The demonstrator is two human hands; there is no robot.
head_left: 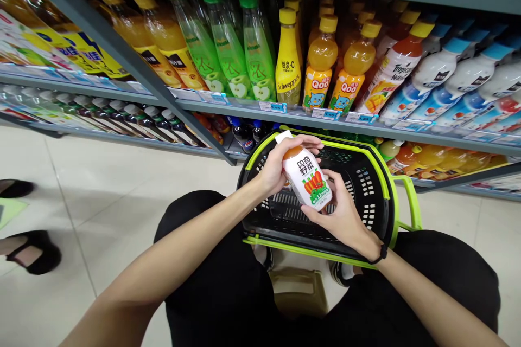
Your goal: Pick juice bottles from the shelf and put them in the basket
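Observation:
Both of my hands hold a juice bottle [308,176] with a white cap and a white label showing carrots and green leaves. It tilts, cap toward the upper left, above the black shopping basket [366,173] with lime-green rim and handles. My left hand [280,165] wraps round the bottle's neck and upper part. My right hand [342,217], with a dark band at the wrist, grips the bottle's lower end between thumb and fingers. Much of the basket's inside is hidden behind my hands and the bottle.
Grey shelves [285,108] in front carry rows of drinks, among them green-capped bottles [256,49], a yellow Schweppes bottle [287,59] and Qoo bottles [319,65]. The basket stands between my knees, before a brown stool-like object [299,290]. Another person's feet [35,252] are at the left.

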